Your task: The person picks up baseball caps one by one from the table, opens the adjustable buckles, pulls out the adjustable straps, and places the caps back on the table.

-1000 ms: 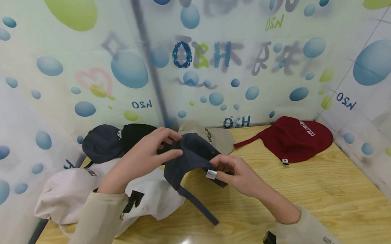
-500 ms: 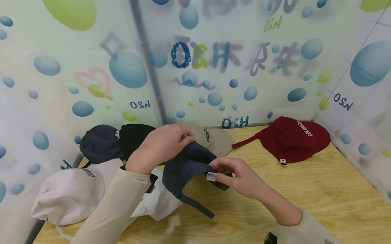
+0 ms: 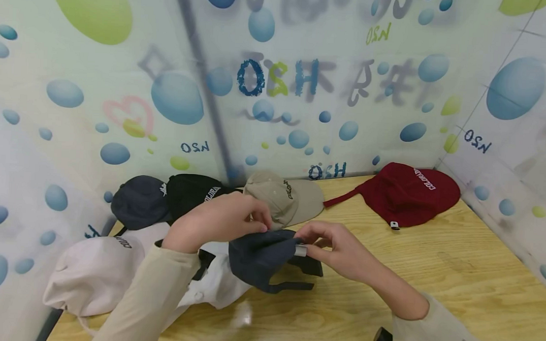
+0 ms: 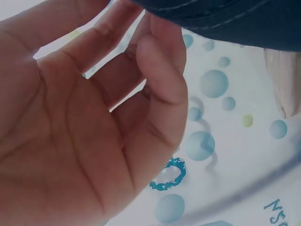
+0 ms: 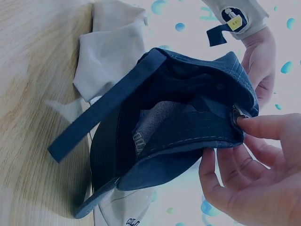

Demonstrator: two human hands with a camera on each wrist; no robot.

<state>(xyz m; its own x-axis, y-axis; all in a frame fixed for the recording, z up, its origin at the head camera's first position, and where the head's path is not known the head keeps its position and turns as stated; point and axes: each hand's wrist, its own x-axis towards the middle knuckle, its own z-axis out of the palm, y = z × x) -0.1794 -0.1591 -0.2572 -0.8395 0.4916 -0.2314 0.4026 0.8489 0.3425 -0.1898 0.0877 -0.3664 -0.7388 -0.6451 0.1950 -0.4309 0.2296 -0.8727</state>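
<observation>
A navy cap hangs between the two hands, low over the table. My left hand pinches its upper edge from above; in the left wrist view, the curled fingers of the left hand meet the cap's stitched edge at the top. On the other side my right hand grips the rim between thumb and fingers. The right wrist view shows the cap's inside, its loose strap dangling, and the thumb of my right hand near a metal buckle.
On the wooden table, a beige cap lies behind the navy one, a red cap at the back right. A black cap, another navy cap, a pale pink cap and a white cap are at the left.
The navy cap has tipped and come lower, its strap swinging from slanting down to nearly level. My left hand moved right, then down with the cap's top edge. The right hand barely shifted.
</observation>
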